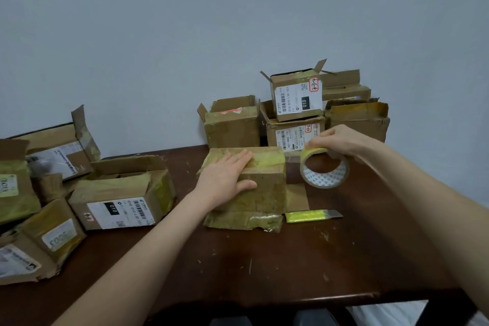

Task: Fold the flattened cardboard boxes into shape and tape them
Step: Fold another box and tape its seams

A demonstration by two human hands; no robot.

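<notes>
Head: R grip [341, 140] on tape roll [328, 177]

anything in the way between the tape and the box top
Nothing visible. The right hand holds the tape just right of the box, with open air between. The left hand presses the left part of its top; the right part is bare. The knife lies nearer, off that path.

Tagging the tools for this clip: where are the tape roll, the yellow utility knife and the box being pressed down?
tape roll [328, 177], head view, white patterned inner core.
utility knife [308, 216], head view, middle of yellow handle.
cardboard box [270, 190], head view, near side face.
</notes>
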